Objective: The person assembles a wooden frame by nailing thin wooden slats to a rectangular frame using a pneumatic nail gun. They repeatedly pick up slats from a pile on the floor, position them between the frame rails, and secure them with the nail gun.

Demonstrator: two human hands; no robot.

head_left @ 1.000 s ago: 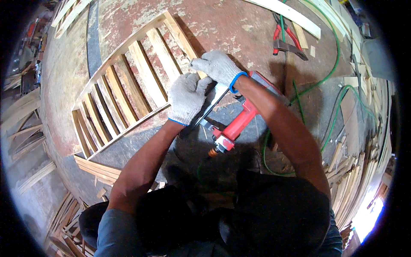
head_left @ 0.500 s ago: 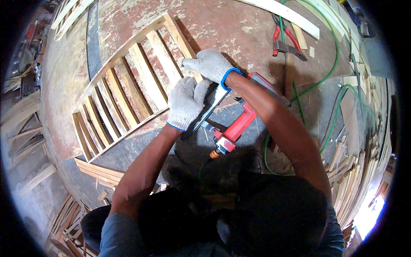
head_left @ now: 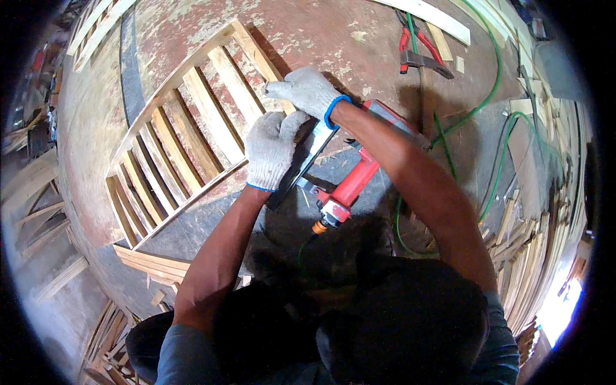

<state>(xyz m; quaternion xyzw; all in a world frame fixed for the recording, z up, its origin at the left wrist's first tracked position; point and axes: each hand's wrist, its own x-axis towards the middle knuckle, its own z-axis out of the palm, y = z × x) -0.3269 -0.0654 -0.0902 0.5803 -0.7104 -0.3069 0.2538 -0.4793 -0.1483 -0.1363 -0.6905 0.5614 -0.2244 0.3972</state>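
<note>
A slatted wooden frame [head_left: 204,115] lies on the floor ahead, its slats running between two long side strips. Pale knit gloves with blue cuffs cover both of my hands. At the frame's near right corner, my left hand [head_left: 269,151] is closed on the wood, its fingertips partly hidden. My right hand [head_left: 309,94] grips the end slat just beyond it, fingers pointing left. Below my right forearm rests a red nail gun [head_left: 356,181], partly covered by the arm; its metal magazine reaches toward my left hand. Neither hand touches its handle.
Red-handled pincers [head_left: 405,46] and a hammer [head_left: 423,62] lie at the far right. A green air hose [head_left: 498,70] loops across the right side. Stacked wood strips [head_left: 529,263] line the right edge; more boards [head_left: 151,262] lie near my left forearm.
The whole view has shifted a little, so everything sits slightly further left. Both hands keep their places on the frame, and the nail gun stays where it lay.
</note>
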